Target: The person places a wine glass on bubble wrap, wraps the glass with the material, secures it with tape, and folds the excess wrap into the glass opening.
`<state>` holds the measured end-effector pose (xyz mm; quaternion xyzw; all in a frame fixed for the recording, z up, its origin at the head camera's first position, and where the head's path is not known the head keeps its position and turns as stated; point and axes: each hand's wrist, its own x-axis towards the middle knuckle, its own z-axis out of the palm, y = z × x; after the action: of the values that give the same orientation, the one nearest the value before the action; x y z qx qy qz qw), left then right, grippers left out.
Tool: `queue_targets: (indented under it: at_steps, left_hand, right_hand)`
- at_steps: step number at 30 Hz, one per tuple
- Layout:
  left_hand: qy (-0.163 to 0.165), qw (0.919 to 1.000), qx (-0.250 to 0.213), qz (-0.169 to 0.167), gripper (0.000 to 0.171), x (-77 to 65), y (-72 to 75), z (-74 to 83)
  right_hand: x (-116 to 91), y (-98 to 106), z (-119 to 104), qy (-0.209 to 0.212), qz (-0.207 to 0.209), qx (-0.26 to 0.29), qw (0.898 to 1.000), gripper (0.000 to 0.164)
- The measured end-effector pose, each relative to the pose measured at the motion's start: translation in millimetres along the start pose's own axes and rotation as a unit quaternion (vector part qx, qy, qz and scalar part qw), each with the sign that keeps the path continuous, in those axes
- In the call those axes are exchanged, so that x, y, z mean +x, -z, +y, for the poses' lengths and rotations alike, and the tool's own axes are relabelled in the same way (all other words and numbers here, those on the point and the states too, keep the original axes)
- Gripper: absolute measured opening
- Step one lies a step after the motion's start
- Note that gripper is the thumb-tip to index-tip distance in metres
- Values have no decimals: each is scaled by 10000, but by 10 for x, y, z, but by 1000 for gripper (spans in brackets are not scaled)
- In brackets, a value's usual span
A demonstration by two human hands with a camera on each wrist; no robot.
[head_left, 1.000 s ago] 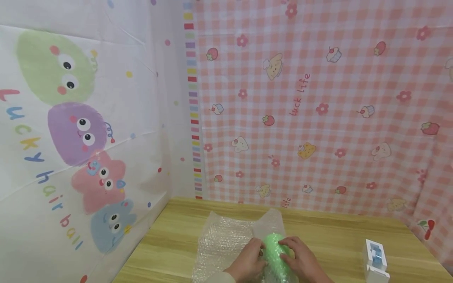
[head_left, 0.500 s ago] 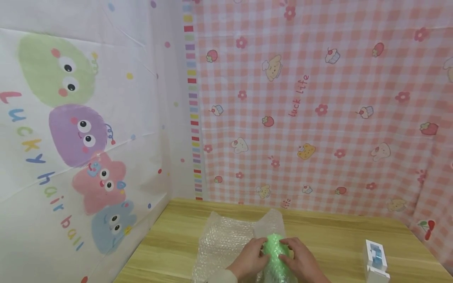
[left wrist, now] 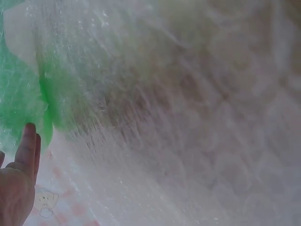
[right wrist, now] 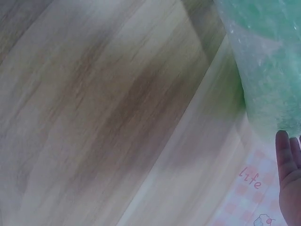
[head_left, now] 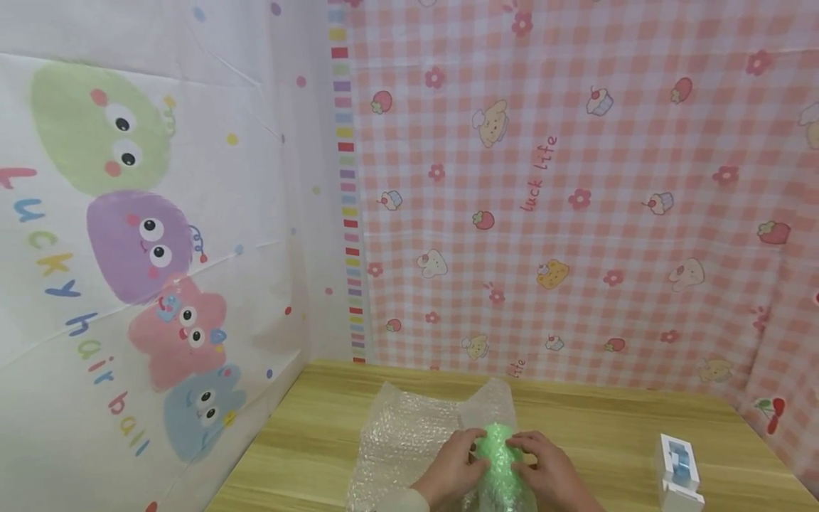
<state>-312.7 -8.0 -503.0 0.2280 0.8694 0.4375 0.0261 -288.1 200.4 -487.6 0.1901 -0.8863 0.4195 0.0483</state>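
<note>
A green, rounded item (head_left: 498,455) lies rolled in clear bubble wrap (head_left: 397,434); its exact kind is blurred by the wrap. From the left, my left hand (head_left: 453,466) holds the roll with bent fingers and thumb. On the opposite side, my right hand (head_left: 547,469) grips it the same way. The loose sheet spreads flat to the left of the roll, and one end sticks out beyond it. In the left wrist view, fingers (left wrist: 26,150) reach up to the green side. The right wrist view shows fingertips (right wrist: 282,136) at the wrapped end.
A small white tape dispenser (head_left: 680,469) with a blue roll stands at the right of the wooden table (head_left: 595,427). Behind the table hangs a pink checked cloth (head_left: 544,235). A white cloth with cartoon figures (head_left: 153,242) covers the left side.
The green roll has turned slightly between my hands, and my left fingers have shifted a little forward along it. The loose sheet and the tape dispenser have stayed put.
</note>
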Motion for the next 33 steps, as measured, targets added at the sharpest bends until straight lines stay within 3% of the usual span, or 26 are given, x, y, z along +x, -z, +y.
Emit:
queue_targets:
  at_steps: [10,18,25,33]
  left_hand:
    - [109,9998,71,172,37,-4,-23,16]
    - [210,9992,-250,232,34,-6,-13,16]
    - [578,9965,-594,87,38,-4,-19,15]
    - [419,9976,-545,112,38,-27,-19,7]
  right_hand:
    - [8,-27,-39,-161,255,-534,9981,31]
    - [18,-27,-43,-709,306,-189,9968,32]
    - [19,-20,-42,-488,205,-279,9982,31]
    - [59,-13,-87,-1008,163,-218,9945,32]
